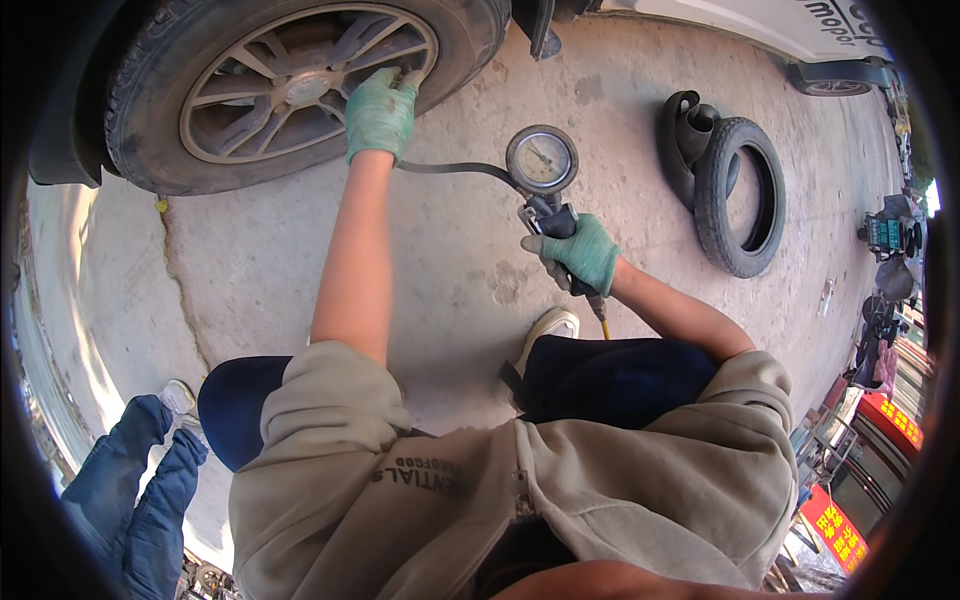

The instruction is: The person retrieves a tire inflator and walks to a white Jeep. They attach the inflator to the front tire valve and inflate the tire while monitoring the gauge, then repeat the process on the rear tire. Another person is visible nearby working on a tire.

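Note:
My left hand, in a green and grey work glove, reaches to the lower right edge of the car wheel's alloy rim. Its fingertips are partly hidden against the spokes. A black rubber hose runs from behind my left wrist to a tyre inflator gun. Whether my left fingers grip the hose's end is hidden. My right hand, gloved alike, is wrapped around the inflator's black handle. The round pressure gauge on top faces up. A yellow air line leaves the handle's bottom.
A loose small tyre rests beside a black inner tube on the concrete floor. A white vehicle's side panel is at the upper right. Another person's legs stand at the lower left. Equipment lines the right.

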A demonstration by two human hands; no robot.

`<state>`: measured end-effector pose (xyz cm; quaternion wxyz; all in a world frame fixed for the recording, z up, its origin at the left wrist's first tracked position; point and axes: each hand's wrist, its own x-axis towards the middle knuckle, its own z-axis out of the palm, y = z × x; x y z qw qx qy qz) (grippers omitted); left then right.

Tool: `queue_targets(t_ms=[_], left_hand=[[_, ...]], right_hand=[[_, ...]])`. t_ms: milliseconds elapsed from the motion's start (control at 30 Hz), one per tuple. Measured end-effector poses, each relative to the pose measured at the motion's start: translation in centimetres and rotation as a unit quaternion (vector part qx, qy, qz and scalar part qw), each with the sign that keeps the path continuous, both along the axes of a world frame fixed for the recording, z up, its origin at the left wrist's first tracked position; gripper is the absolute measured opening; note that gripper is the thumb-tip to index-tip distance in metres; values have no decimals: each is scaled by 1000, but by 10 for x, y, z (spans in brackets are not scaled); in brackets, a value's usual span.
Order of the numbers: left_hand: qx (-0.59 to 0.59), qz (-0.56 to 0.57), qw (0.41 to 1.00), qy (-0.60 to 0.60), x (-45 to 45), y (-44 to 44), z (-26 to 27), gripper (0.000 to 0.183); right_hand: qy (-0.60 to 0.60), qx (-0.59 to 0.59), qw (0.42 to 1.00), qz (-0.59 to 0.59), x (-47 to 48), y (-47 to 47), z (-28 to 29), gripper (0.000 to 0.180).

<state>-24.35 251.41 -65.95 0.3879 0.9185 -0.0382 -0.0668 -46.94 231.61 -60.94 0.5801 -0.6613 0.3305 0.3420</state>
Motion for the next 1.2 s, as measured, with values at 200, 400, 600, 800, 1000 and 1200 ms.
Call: queue_targets(t_ms=[200,400,600,800,1000,1200], left_hand=[[6,3,1000,1,2,0,-3,48],[7,2,1000,-15,2,0,-4,47],[-5,8,1000,-6,1,0,-4,48],[-4,8,1000,-2,1,1,-3,49],[-2,6,1000,3,2,1,-3,49],[4,5,1000,-12,4,1,-7,47]], right_hand=[[6,-4,1000,7,2,1,0,39],[3,4,1000,3,2,2,1,37],[13,6,1000,-1,2,2,0,37],[6,7,1000,-6,1,3,-2,36],[1,-1,1000,14,2,3,0,38],[5,-15,999,38,3,4,3,42]])
